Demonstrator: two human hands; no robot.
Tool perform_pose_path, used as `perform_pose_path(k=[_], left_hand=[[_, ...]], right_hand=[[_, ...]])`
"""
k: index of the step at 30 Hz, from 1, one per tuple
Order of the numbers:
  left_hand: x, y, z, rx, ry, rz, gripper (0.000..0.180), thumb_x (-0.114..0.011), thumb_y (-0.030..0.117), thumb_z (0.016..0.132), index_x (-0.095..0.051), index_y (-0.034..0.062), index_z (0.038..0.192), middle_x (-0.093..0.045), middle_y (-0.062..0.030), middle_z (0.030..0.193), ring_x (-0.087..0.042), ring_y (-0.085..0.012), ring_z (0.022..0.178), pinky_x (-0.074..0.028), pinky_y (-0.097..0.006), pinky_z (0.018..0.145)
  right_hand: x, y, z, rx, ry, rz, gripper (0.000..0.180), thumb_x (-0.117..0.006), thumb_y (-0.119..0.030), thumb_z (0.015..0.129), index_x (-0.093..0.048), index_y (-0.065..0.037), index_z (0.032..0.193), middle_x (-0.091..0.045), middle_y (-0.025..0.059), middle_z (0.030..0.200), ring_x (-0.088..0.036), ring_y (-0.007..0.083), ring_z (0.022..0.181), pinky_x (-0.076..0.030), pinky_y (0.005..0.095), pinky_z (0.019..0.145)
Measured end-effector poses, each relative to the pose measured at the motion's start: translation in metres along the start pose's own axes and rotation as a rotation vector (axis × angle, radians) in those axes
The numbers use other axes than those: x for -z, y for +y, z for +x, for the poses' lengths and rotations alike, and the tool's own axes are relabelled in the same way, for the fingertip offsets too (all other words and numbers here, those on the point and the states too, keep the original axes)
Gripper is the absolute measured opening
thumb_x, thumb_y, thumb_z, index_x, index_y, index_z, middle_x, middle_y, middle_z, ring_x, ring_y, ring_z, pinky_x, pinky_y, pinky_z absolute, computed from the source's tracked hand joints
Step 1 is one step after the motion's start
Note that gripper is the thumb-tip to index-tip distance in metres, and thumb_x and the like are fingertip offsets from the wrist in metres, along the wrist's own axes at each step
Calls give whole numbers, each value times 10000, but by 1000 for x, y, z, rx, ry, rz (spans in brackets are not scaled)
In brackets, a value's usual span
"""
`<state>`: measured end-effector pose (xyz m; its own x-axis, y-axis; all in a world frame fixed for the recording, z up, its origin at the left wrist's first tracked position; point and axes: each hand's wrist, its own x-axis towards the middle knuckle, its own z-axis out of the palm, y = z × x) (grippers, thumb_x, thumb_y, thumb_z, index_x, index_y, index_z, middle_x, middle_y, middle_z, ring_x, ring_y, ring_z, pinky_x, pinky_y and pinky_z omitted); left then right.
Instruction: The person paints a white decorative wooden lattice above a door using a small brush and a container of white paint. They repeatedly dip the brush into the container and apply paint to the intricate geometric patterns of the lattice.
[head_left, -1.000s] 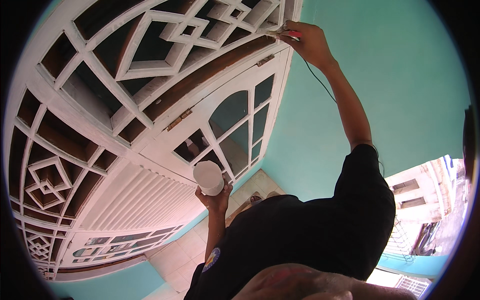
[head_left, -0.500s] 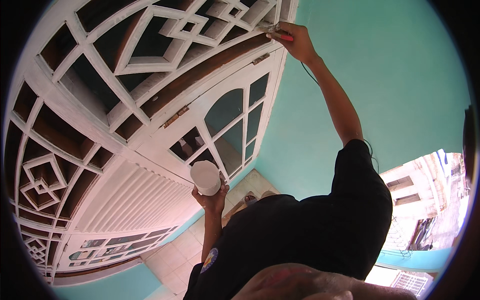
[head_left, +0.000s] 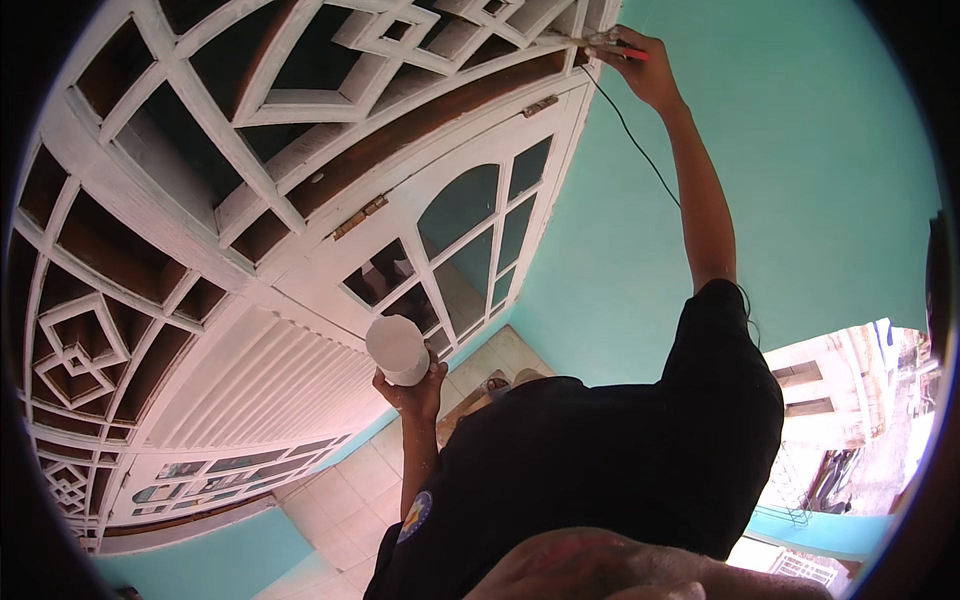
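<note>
High at the top, my right hand is closed round a paintbrush with a red handle. Its bristle end meets the white lattice frame beside the green wall, though the exact contact is too small to tell. Lower down, my left hand grips a white round tub from below and behind. The tub is tilted in this view, and what is inside it cannot be made out. Behind the tub stands a white door with glass panes.
A teal-green wall fills the right side. Brown hinges show on the door's edge. A thin dark cable hangs near my right forearm. Pale floor tiles lie below, with my foot partly visible. Buildings stand outside at the right.
My right hand has moved right and slightly up with the paintbrush, along the frame toward the wall. The tub in my left hand sits slightly further left in view. More cable shows.
</note>
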<state>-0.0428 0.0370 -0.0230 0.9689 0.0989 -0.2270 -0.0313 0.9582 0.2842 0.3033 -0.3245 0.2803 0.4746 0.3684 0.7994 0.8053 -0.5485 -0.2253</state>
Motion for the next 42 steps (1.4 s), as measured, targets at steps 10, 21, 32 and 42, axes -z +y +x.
perform_pose_path(k=[10,21,32,42], left_hand=[[2,-5,5,38,-18,-34,575,-444,490,875,-491,95,1291,-565,-182,1039,-507,-252,751,-432,-357,595],[4,-9,11,64,17,-53,590,-433,527,868,-508,94,1263,-567,-182,1034,-518,-260,782,-439,-377,647],[0,-11,7,46,-44,-30,626,-425,558,881,-504,82,1280,-591,-192,1027,-518,-258,733,-451,-362,628],[10,-12,-7,19,-49,-10,623,-428,552,873,-500,90,1285,-585,-185,1060,-517,-260,747,-444,-360,623]], right_hand=[[5,-33,12,-198,-42,-298,212,-696,-334,886,-660,-146,978,-700,60,767,-650,298,659,-512,372,643],[10,-47,15,28,-65,-575,233,-760,-228,850,-666,-62,983,-729,91,845,-684,276,699,-527,371,667],[6,-62,3,-46,-64,-549,180,-692,-296,891,-643,-142,971,-705,51,792,-665,309,738,-518,391,640],[-17,-87,-16,5,22,-513,169,-684,-276,893,-634,-121,935,-681,71,790,-660,301,701,-511,392,602]])
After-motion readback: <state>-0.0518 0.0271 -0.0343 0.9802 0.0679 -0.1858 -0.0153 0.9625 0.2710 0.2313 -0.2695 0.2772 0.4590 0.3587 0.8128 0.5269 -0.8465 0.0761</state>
